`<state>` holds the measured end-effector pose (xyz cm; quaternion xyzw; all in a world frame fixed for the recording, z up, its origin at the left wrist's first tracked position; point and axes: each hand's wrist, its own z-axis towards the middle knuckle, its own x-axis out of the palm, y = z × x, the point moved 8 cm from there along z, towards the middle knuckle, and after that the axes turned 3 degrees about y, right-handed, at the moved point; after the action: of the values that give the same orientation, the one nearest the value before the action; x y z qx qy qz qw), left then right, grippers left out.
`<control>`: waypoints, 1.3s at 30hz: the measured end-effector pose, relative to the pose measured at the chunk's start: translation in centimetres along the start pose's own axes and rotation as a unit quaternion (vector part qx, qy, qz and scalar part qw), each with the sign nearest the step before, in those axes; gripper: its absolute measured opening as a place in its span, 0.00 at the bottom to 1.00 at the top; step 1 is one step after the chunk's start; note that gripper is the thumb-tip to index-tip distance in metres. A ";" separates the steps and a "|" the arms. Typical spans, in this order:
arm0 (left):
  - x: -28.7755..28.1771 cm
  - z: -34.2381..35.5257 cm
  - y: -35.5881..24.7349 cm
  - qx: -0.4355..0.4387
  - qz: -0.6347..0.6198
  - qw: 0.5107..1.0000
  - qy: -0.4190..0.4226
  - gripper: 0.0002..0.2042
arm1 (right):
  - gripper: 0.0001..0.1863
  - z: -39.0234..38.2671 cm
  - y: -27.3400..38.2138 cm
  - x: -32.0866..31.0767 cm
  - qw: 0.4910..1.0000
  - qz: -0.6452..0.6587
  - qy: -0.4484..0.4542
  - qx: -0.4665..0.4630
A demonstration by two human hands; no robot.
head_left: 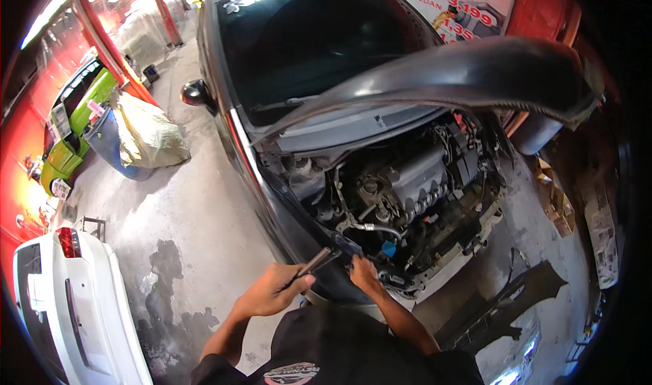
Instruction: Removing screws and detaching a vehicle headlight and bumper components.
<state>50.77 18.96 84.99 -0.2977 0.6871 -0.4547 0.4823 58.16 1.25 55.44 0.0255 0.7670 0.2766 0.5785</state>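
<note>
My left hand (282, 291) is closed round a slim metal tool (315, 260) that looks like a bar or a pair of handles; its exact kind is not clear. The tool points up and to the right, over the edge of the dark fender (288, 225). Beside it, my right hand (365, 273) rests at the front corner of the engine bay, its fingers curled down at the fender's inner edge. Whatever those fingers hold, if anything, is hidden. Close ahead of that hand is a blue cap (388, 249), with the engine (418, 181) beyond it.
Overhead, the dark hood (462, 72) stands raised above the engine bay. A black trim panel (519, 300) lies on the floor at right, near a cardboard box (560, 208). To the left are a white car (95, 303), a blue drum (112, 144) and a pale plastic bag (149, 133).
</note>
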 end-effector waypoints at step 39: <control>3.3 2.6 -1.4 0.137 -0.052 0.989 0.032 0.17 | 0.21 3.0 -5.4 6.0 0.993 0.005 0.063 -0.102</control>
<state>51.95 14.72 84.66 -0.2494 0.6166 -0.5785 0.4722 60.40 0.04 47.17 -0.0471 0.7693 0.3574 0.5274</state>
